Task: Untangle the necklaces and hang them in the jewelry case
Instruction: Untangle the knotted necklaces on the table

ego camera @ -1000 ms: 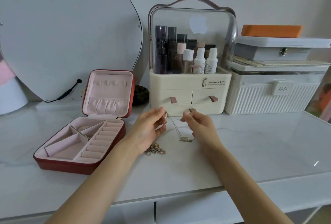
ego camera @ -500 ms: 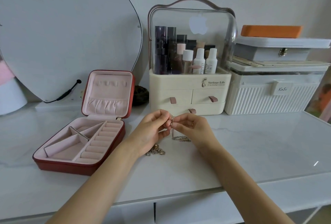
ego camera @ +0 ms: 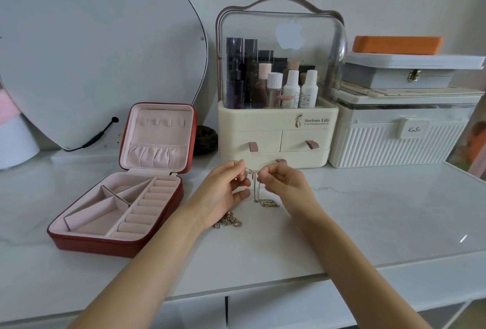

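**Chain held between both hands, case off to the left**

Red jewelry case sits open at left, lid w/ hooks upright, well apart from the work. Left hand pinches the necklace at its top end, thumb & forefinger together; a gold tangle lies on the tabletop under its wrist. Right hand pinches the same chain just beside. Chain hangs vertical btwn them, low end touching the top. Left hand nearer the case, prob. the one to carry it over
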